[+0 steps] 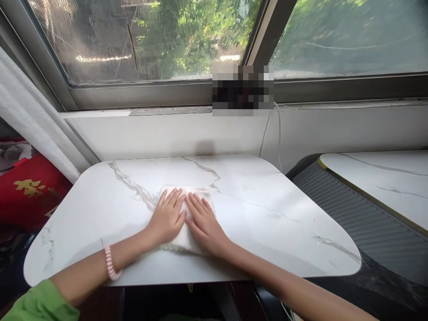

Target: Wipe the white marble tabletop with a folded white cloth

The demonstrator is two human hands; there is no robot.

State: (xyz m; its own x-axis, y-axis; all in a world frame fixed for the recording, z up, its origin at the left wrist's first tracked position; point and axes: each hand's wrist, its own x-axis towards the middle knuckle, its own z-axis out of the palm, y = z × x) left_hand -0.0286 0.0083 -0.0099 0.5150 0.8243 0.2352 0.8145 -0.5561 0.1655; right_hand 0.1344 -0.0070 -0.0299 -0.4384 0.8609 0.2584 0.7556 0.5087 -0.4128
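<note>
A pale cloth (187, 238) with a scalloped edge lies flat on the white marble-patterned table (261, 240). My left hand (167, 217) presses on its left part, palm down, fingers stretched out and pointing toward the window. Beside it, my right hand (204, 223) rests flat on the right part of the cloth, fingers extended. The two hands nearly meet in the middle. Much of the cloth is hidden beneath them. A pink-and-white striped band (111, 263) circles my left wrist.
Past the table's far edge are a white wall and a window (167, 40). A white curtain (30, 98) and a red bag (33, 191) are at the left. To the right stands a grey ribbed surface (354, 214) beside another white marbled top (384, 178). A thin cable (279, 133) hangs down the wall.
</note>
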